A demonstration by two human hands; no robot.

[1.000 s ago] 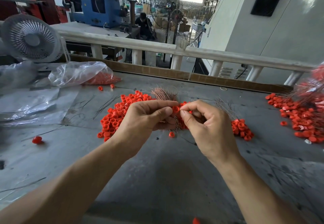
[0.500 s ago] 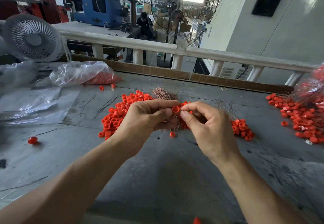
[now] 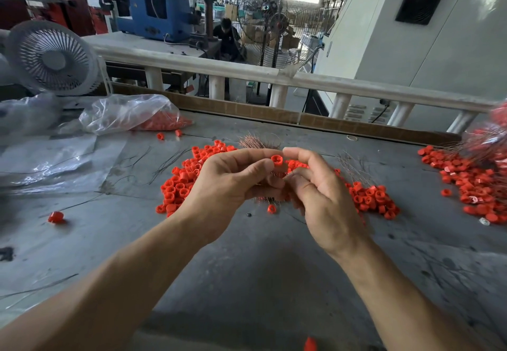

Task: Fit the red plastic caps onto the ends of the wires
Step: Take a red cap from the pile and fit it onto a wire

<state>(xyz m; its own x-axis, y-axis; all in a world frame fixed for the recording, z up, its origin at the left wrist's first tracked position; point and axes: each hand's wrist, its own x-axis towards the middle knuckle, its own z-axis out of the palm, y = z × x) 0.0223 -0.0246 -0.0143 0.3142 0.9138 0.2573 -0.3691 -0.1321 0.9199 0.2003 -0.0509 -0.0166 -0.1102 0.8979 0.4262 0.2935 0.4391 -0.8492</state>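
Observation:
My left hand (image 3: 230, 183) pinches a red plastic cap (image 3: 276, 160) between thumb and forefinger and grips a bundle of copper wires (image 3: 253, 142) whose ends fan out behind it. My right hand (image 3: 321, 194) touches the cap's right side with its forefinger tip, its other fingers curled round thin wire below the cap. Both hands hover above a heap of loose red caps (image 3: 183, 183) that spreads left and right on the grey table (image 3: 247, 268).
A second heap of caps with capped wires (image 3: 472, 180) lies at the right edge. A plastic bag with caps (image 3: 137, 116) and a white fan (image 3: 52, 58) stand at the back left. Stray caps (image 3: 56, 217) and loose thin wires (image 3: 164, 161) lie left of the heap.
Both hands have risen slightly, and the cap now stands clear between the fingertips. My right fingers have shifted from beside the cap to its upper right edge.

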